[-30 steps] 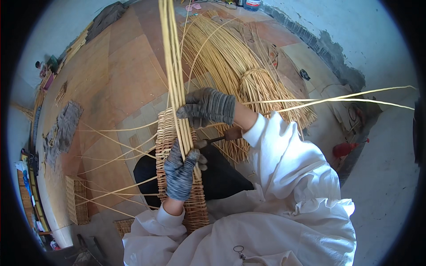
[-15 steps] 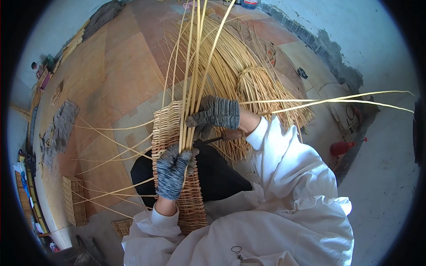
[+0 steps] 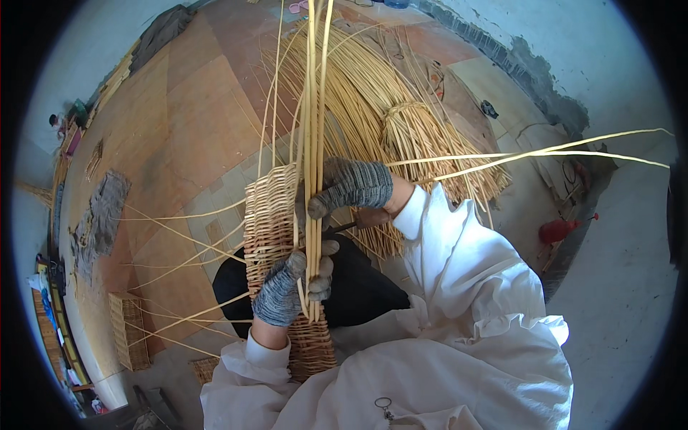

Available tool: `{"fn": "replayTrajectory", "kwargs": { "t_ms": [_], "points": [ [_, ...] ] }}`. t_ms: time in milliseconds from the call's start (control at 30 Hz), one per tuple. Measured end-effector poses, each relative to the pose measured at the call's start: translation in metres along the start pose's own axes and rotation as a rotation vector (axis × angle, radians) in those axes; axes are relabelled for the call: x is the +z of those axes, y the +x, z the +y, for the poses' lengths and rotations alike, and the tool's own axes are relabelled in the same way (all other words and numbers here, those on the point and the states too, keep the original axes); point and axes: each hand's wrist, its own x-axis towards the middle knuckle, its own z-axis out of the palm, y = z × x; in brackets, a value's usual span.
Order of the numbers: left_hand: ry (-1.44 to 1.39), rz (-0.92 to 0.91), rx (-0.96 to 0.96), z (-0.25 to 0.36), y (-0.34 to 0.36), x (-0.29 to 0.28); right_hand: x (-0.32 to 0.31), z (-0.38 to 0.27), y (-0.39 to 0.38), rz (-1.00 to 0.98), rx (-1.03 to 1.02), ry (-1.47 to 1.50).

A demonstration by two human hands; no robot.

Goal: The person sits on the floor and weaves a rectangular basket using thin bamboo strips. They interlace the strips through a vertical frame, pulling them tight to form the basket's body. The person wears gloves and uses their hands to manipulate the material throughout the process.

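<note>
Long peeled willow rods (image 3: 313,129) stand upright in a small bunch between my gloved hands, their butt ends showing below the left one. My right hand (image 3: 351,188) pinches the bunch, thumb across its front. Lower down, my left hand (image 3: 283,287) has its thumb on one side of the rods and its fingers curled round the other. Behind them lies a long woven wicker panel (image 3: 269,215) with loose rods sticking out at its sides and top. A tool with a wooden handle (image 3: 373,218) and dark metal shank sits under my right hand; its hold is hidden.
A large tied bundle of rods (image 3: 408,129) lies beyond my right hand. A woven basket piece (image 3: 129,330) stands on the left floor, near a grey cloth (image 3: 104,218). A red bottle (image 3: 557,230) is by the right wall. Two long rods (image 3: 573,152) reach out right.
The rods have slid down through my left hand, so their butt ends now show beneath it. My left fingers have loosened and shifted right. One slanting rod has drawn in with the bunch.
</note>
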Motion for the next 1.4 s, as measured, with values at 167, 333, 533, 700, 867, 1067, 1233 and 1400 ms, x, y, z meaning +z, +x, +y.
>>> {"fn": "replayTrajectory", "kwargs": {
  "t_ms": [167, 333, 533, 700, 867, 1067, 1233, 1400],
  "points": [
    [-0.055, 0.068, 0.009, -0.011, -0.002, -0.027, 0.007, 0.006, 0.000, -0.112, -0.036, 0.025],
    [0.629, 0.538, 0.242, -0.008, -0.005, 0.001, 0.010, 0.004, 0.002, -0.006, 0.225, -0.220],
    [0.809, 0.566, 0.420, -0.016, -0.001, 0.006, 0.007, 0.002, -0.007, 0.048, 0.253, -0.070],
    [0.823, 0.595, 0.371, -0.015, 0.004, 0.007, 0.005, 0.003, -0.012, 0.103, 0.285, -0.038],
    [1.001, 0.793, 0.555, 0.019, -0.005, -0.042, 0.032, -0.009, -0.060, 0.275, -0.110, -0.478],
    [1.497, 0.461, 0.691, 0.041, 0.008, -0.084, 0.010, 0.083, -0.158, 0.682, -0.135, -0.288],
    [1.845, 0.405, 0.279, 0.047, 0.003, -0.081, 0.021, 0.098, -0.155, 0.940, -0.193, 0.137],
    [1.869, 0.354, 0.350, 0.042, 0.006, -0.082, 0.011, 0.107, -0.140, 0.859, -0.185, -0.016]
  ]
}}
